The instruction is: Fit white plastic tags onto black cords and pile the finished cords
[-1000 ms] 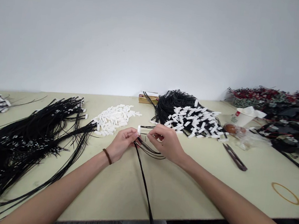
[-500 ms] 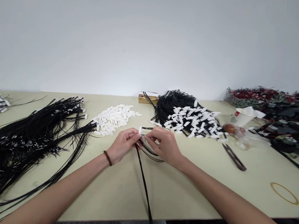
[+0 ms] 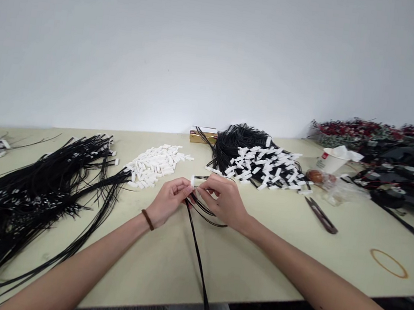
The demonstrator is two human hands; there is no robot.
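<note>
My left hand [image 3: 172, 197] pinches a small white connector housing [image 3: 193, 180] upright between thumb and fingers. Black wires [image 3: 198, 254] pass by that hand, hang over the table's front edge, and also loop beneath the right hand. Close on the right of the housing, my right hand [image 3: 223, 200] is closed in a pinch on a thin black wire [image 3: 200, 188] beside it; its fingertips partly hide the wire's end. Behind the left hand lies a heap of loose white connector housings [image 3: 155, 163]. Beyond the right hand is a pile of black wires with white connectors [image 3: 266, 167].
Bundles of black wires [image 3: 45, 180] cover the table's left side. Thread snips [image 3: 320, 217] and a yellow rubber band [image 3: 389, 263] lie at right. Behind are a paper cup [image 3: 330, 161], a plastic bag [image 3: 342, 189], and red and black wiring [image 3: 371, 132]. A gold box [image 3: 202, 137] stands by the wall.
The view has shifted slightly, so the table's things sit a little further left. Both hands keep nearly the same pose at the white connector housing.
</note>
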